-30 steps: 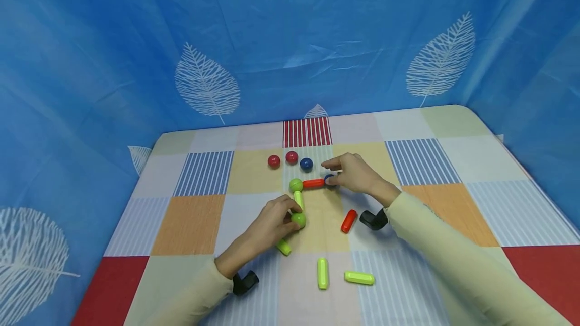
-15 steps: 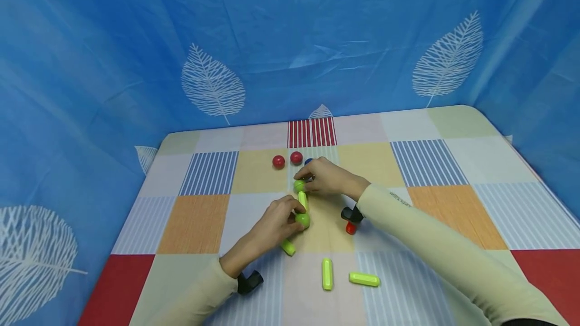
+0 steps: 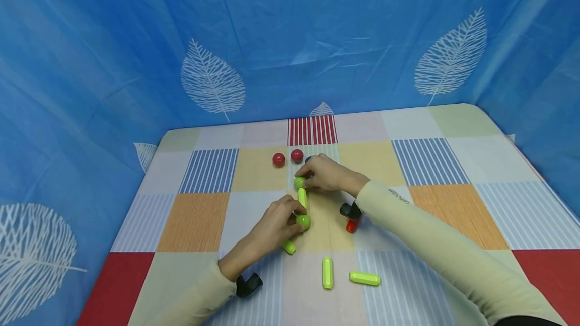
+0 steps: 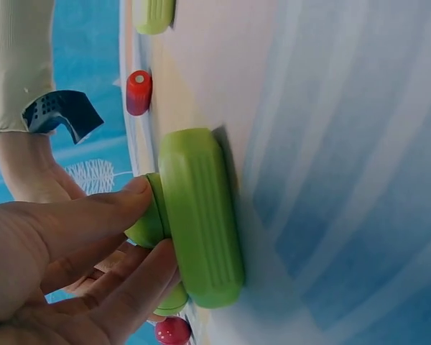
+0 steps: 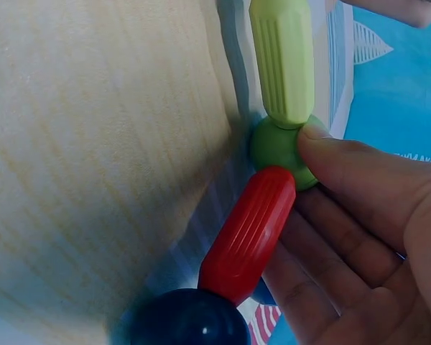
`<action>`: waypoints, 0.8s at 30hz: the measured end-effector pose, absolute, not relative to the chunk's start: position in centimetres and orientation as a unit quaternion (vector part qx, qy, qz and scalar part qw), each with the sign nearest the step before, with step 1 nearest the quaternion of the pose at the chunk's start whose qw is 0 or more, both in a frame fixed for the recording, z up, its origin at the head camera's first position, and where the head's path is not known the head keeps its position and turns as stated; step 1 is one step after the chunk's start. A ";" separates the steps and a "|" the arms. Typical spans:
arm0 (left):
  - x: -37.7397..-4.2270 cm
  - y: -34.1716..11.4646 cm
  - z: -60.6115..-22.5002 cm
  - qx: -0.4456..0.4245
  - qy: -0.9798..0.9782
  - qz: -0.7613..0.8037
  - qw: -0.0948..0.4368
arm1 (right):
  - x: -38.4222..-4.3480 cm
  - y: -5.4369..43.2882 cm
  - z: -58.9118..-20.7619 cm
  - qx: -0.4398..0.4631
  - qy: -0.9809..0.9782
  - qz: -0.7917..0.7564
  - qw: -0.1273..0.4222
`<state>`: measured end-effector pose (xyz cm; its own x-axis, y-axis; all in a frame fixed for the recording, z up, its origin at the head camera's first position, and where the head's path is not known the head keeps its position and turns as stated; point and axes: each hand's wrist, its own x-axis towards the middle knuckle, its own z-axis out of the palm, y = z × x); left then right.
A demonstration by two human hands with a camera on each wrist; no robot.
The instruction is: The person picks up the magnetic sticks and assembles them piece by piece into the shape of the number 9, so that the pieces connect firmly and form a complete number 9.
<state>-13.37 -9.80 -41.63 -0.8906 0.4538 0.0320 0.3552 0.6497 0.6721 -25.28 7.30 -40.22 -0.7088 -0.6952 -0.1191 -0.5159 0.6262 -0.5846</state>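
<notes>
We can see one short line of dark lettering (image 3: 399,195) on the pale right sleeve (image 3: 428,229), but it is too small and blurred for us to read any word with certainty.

Blue sheeting (image 3: 335,59) printed with white leaves (image 3: 212,80) hangs behind and beside a patchwork tablecloth (image 3: 326,238) of pastel, striped, orange and red squares.

The head view looks forward and down from well above, taking in left hand (image 3: 274,220), right hand (image 3: 328,172), surface (image 3: 439,160) and curtain (image 3: 317,64). Both wrist views sit close and low, turned sideways, the curtain behind. Head and right wrist share the green ball (image 5: 273,147) at the right hand.
</notes>
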 end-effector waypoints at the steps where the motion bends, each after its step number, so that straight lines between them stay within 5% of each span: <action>1: -13.4 -9.8 -41.7 0.226 0.906 0.352 0.063 | -25.3 7.3 -40.2 -0.342 0.885 -0.265 0.170; 13: -13.7 -9.8 -41.7 0.229 0.908 0.347 0.056 | -25.1 7.7 -39.9 -0.356 0.883 -0.253 0.172; 24: -13.9 -10.0 -41.9 0.218 0.907 0.354 0.065 | -24.5 13.7 -39.9 -0.281 0.903 -0.283 0.158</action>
<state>-13.87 -9.96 -41.90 -0.8966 0.4414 0.0358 0.3487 0.6539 0.6715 -24.50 13.73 -39.94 -0.7922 -0.5969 -0.1273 -0.4177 0.6823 -0.6000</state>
